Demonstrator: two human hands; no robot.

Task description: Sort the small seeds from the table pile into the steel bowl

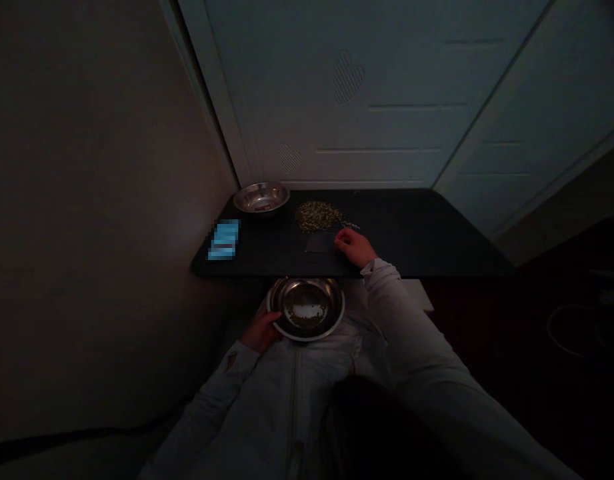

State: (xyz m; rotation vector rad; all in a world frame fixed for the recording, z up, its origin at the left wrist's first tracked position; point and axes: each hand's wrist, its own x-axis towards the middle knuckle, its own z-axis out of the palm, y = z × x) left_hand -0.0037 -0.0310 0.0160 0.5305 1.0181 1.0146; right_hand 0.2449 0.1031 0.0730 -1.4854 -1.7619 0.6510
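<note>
My left hand (261, 332) grips the left rim of a shiny metal bowl (340, 313) below the table's front edge, near my lap. Small greenish grains or beans (307, 320) lie in its bottom. Over the table, my right hand (355, 247) is closed, its fingertips pinched at the right end of a thin, dark grey rectangular sheet (319, 243). Whether that is card or plastic I cannot tell. Just beyond the sheet spreads a heap of small yellowish-green and pale grains or beans (317, 216). A few whitish pieces (351, 225) lie beside my right fingers.
A second metal bowl (261, 198) stands at the table's back left, with a small label-like patch inside. A phone-shaped, pixelated blue screen (224, 240) lies at the left. The dark table (427, 233) meets a white panelled door (397, 80); a wall (97, 200) rises at left.
</note>
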